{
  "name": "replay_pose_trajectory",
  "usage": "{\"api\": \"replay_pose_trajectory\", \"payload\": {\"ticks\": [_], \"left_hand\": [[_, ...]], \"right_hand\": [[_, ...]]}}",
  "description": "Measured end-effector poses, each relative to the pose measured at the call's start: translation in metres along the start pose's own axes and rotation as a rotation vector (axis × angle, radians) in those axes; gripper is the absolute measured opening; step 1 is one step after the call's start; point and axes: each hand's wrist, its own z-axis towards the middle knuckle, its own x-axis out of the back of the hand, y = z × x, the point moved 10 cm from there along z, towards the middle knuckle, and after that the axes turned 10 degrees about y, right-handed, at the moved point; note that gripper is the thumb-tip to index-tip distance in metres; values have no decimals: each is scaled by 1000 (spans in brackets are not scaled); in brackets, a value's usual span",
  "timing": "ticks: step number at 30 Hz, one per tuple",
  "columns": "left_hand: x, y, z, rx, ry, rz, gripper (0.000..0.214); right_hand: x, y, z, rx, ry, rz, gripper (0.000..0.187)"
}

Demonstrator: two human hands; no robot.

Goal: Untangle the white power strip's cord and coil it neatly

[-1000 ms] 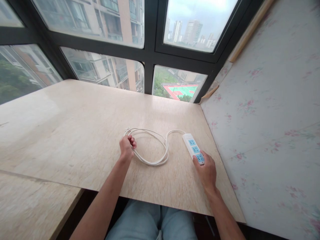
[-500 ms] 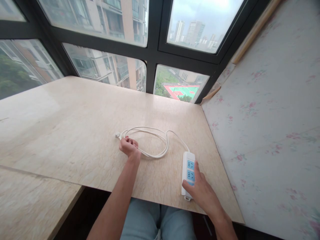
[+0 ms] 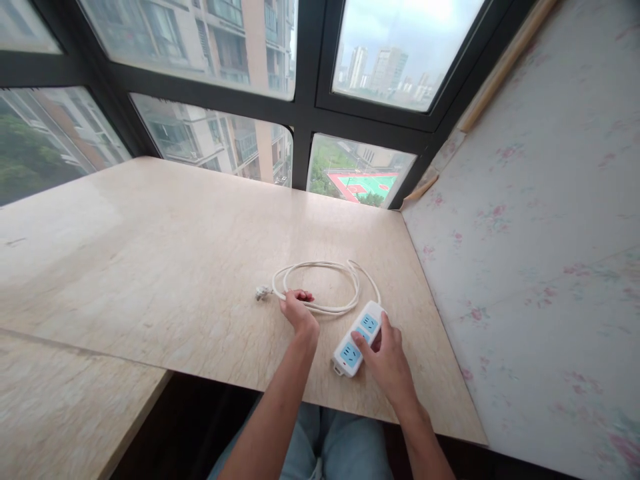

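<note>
A white power strip (image 3: 358,339) with blue socket panels lies tilted on the stone-look countertop, its cord end pointing away to the right. My right hand (image 3: 387,353) grips it from the right, thumb on the top face and fingers along the far side. The white cord (image 3: 345,309) runs from the strip into a loosely coiled loop. At the loop's left side my left hand (image 3: 299,312) is closed around the cord, palm turned up with fingers curled. Just beyond that hand, the plug (image 3: 261,293) sticks out to the left.
The pale marble-patterned countertop (image 3: 150,267) reaches to dark window frames (image 3: 300,153) at the back. A flower-patterned wall (image 3: 525,287) bounds the right side. My legs (image 3: 345,447) are below the front edge, beside a dark gap at the left.
My left hand has shifted right with the cord and plug, bringing the loop nearer the strip. My right hand has turned the power strip, its near end swinging left.
</note>
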Motion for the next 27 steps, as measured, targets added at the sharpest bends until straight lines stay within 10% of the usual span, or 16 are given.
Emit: {"api": "replay_pose_trajectory", "payload": {"ticks": [12, 21, 27], "left_hand": [[26, -6, -46, 528, -458, 548, 4], [46, 19, -34, 514, -612, 1077, 40], [41, 31, -16, 336, -479, 1011, 31]], "right_hand": [[-3, -3, 39, 89, 163, 120, 86], [-3, -12, 45, 135, 171, -23, 78], [1, -18, 45, 81, 8, -180, 95]]}}
